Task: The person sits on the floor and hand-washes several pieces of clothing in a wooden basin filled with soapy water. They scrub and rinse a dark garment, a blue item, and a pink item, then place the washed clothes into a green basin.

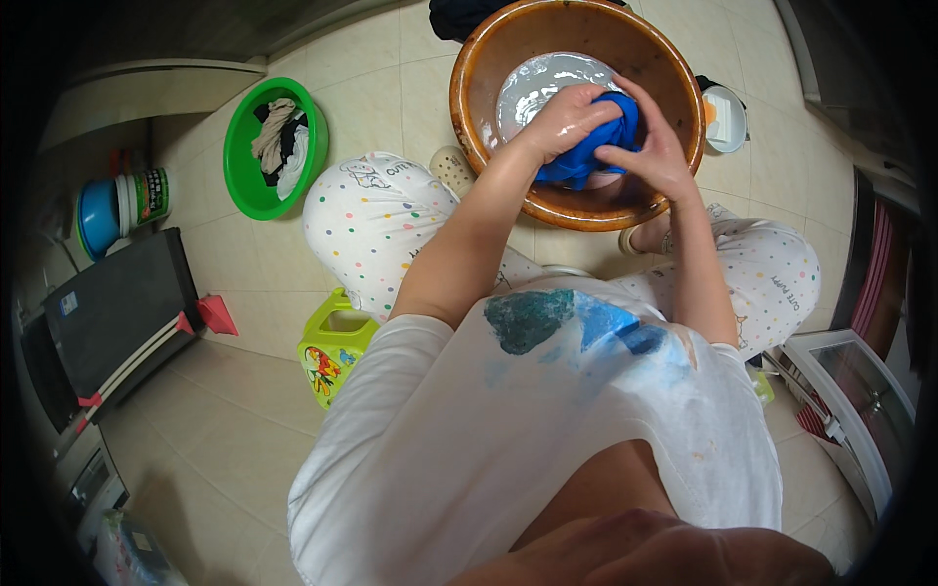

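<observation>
A wet blue cloth is bunched up in a large brown glazed basin, above cloudy water. My left hand grips the cloth from the left, its thumb and fingers pressed into the folds. On the right side of the bundle is my right hand, curved with thumb and fingers spread. Its thumb lies over the cloth, and its fingers reach past the far side; how firmly it holds is unclear. Below the blue cloth, a pale patch of something shows near the basin's front wall.
A green plastic basin with beige, black and white clothes sits at left. A white dish is right of the brown basin. Dark fabric lies behind it. A lime-green plastic container is beside my left leg, and a dustpan stands farther left.
</observation>
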Motion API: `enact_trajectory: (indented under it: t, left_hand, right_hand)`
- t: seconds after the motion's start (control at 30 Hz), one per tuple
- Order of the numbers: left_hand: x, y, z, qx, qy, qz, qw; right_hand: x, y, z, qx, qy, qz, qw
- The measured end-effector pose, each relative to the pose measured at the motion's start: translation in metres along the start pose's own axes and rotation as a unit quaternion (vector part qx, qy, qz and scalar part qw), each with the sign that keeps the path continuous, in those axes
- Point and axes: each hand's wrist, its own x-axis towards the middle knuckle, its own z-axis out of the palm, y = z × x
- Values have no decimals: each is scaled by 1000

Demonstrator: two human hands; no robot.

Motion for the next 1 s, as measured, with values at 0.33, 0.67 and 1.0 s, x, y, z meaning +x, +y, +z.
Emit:
enact_trajectory:
  t: [0.33,0.67,1.0]
  left_hand:
    - [2,-56,-21,53,386,-59,919]
    - [-14,-120,-16,-191,158,-114,962]
    - [-7,-38,20,-166,299,-188,921]
  right_hand:
    - [-1,31,4,25,127,181,975]
    - [-23,-17,71,-211,68,-128,967]
    - [31,99,16,-197,281,133,930]
